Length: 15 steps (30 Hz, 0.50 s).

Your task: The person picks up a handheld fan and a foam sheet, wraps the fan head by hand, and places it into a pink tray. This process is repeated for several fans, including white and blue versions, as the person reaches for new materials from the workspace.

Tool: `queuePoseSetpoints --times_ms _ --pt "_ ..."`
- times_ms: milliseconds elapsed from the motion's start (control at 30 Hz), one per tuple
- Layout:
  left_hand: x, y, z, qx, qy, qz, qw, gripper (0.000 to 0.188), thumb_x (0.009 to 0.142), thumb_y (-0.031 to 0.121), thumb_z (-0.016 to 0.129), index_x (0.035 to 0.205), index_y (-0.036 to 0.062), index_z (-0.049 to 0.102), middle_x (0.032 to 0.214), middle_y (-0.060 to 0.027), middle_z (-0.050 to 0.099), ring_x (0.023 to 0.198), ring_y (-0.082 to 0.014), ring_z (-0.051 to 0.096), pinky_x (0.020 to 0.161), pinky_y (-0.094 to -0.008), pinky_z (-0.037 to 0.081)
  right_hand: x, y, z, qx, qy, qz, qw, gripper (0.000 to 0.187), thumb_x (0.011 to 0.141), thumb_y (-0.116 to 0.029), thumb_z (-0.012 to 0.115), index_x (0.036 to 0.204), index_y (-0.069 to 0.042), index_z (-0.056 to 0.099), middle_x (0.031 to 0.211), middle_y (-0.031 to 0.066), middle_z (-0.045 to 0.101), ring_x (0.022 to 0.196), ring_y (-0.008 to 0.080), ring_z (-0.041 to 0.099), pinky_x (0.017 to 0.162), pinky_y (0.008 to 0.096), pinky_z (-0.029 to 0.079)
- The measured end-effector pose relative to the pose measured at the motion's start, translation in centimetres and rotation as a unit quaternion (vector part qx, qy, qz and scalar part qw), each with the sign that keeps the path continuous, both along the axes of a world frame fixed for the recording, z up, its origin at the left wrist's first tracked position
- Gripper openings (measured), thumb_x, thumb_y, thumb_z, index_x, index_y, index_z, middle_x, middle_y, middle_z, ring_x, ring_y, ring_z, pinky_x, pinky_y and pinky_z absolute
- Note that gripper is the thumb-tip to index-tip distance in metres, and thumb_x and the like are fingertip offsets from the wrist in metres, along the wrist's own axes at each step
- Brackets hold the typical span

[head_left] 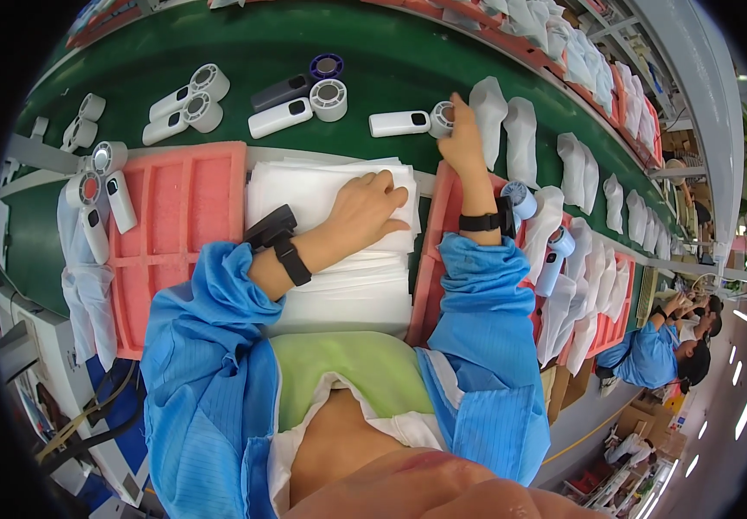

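Note:
My left hand [365, 208] rests on a stack of thin white sleeves [322, 182], its fingers bent and the thumb apart from them; nothing is gripped in it. At the far side of the stack, my right hand [467, 143] reaches over the green belt and closes on the round head of a white handheld fan [399, 124]. The fan lies flat, its handle pointing left; the fingertips cover part of its head. Just right of that hand lie white wrapped fans [488, 117] on the belt.
More handheld fans [283, 118] lie in pairs leftward on the green belt [278, 43]. A pink divided tray [179, 208] sits left, with fans at its edge. Another pink tray [449, 195] on the right carries blue and wrapped fans. Co-workers [659, 350] sit at far right.

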State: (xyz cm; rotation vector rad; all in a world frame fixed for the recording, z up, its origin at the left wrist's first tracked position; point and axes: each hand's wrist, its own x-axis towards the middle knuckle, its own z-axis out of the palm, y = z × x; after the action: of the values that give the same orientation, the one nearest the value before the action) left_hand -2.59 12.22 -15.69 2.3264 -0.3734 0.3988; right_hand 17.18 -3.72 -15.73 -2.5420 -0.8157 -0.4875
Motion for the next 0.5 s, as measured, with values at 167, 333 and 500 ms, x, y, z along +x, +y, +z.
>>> queuePoseSetpoints --times_ms 167,333,500 --pt "0.4 -0.3 -1.0 0.026 -0.046 -0.002 0.999 0.029 0.069 0.027 0.078 0.081 0.0092 0.060 0.084 -0.0065 0.054 0.079 -0.0250 0.056 0.069 -0.0372 0.046 -0.9 0.7 1.1 0.030 0.188 -0.051 0.980 0.059 0.062 -0.008 0.076 0.117 0.004 0.058 0.107 0.0184 0.064 0.100 0.0353 0.061 0.084 0.0368 0.050" --pt "-0.1 -0.3 0.1 0.022 -0.019 0.011 1.000 0.023 0.070 0.025 0.077 0.079 0.0102 0.061 0.083 -0.0057 0.054 0.080 -0.0246 0.056 0.069 -0.0367 0.046 -2.2 1.4 4.0 0.172 0.346 -0.087 0.918 0.047 0.062 -0.016 0.084 0.102 0.001 0.067 0.089 0.0103 0.068 0.080 0.0222 0.064 0.073 0.0311 0.050" --pt "0.1 -0.9 0.0 0.024 -0.039 0.025 0.999 0.022 0.071 0.024 0.078 0.077 0.0098 0.062 0.082 -0.0071 0.056 0.074 -0.0250 0.057 0.067 -0.0370 0.046 -3.9 -0.6 8.1 0.319 0.331 -0.055 0.886 0.043 0.066 -0.020 0.085 0.100 0.000 0.067 0.083 0.0031 0.065 0.073 0.0097 0.059 0.067 0.0238 0.047"
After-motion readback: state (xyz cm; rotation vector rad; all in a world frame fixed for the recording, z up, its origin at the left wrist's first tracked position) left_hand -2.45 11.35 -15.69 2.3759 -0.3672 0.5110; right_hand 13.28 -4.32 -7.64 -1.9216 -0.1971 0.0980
